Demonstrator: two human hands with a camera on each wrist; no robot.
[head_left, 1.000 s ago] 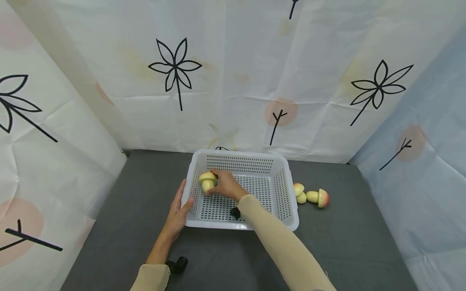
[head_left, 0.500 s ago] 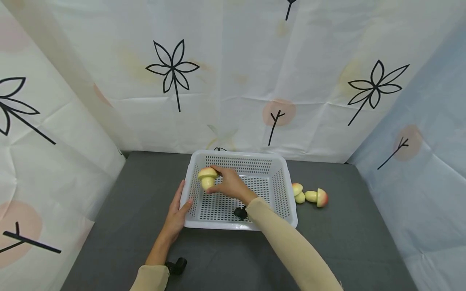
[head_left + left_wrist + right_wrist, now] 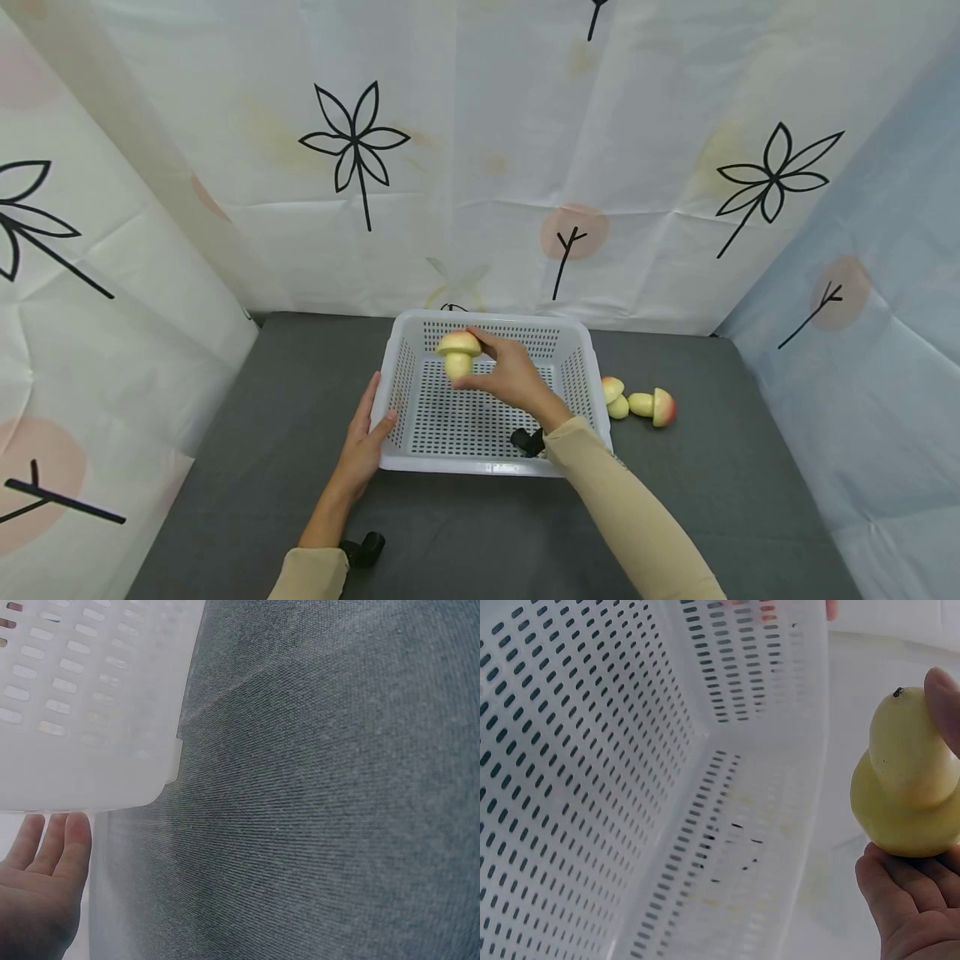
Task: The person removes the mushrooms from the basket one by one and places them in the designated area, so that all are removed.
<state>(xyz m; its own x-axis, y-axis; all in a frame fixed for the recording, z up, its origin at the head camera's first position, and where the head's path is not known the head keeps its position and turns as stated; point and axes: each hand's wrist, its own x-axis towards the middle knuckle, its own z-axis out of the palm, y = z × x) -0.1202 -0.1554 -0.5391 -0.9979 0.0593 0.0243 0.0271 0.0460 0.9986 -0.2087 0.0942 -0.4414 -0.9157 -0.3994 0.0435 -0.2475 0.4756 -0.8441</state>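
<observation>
A toy mushroom (image 3: 458, 357), pale yellow with a reddish tint on its cap, is held upright by my right hand (image 3: 510, 375). In the head view it appears over a white slotted plastic basket (image 3: 480, 469). The right wrist view shows the thumb at the mushroom's stem (image 3: 907, 750) and the other fingers (image 3: 881, 889) at its cap, above rim level. My left hand (image 3: 362, 442) holds the basket's left side, thumb over the rim. Straight fingers (image 3: 75, 836) touch the basket's outer wall in the left wrist view.
Two similar mushrooms lie right of the basket: one (image 3: 617, 398) against its side, partly hidden, the other (image 3: 654, 407) on its side. The dark grey tabletop (image 3: 712, 500) ends at patterned white curtains (image 3: 480, 167) at the back and sides.
My right hand has lifted the mushroom from the basket's left part and carried it up and to the right. The left hand stays on the basket's side.
</observation>
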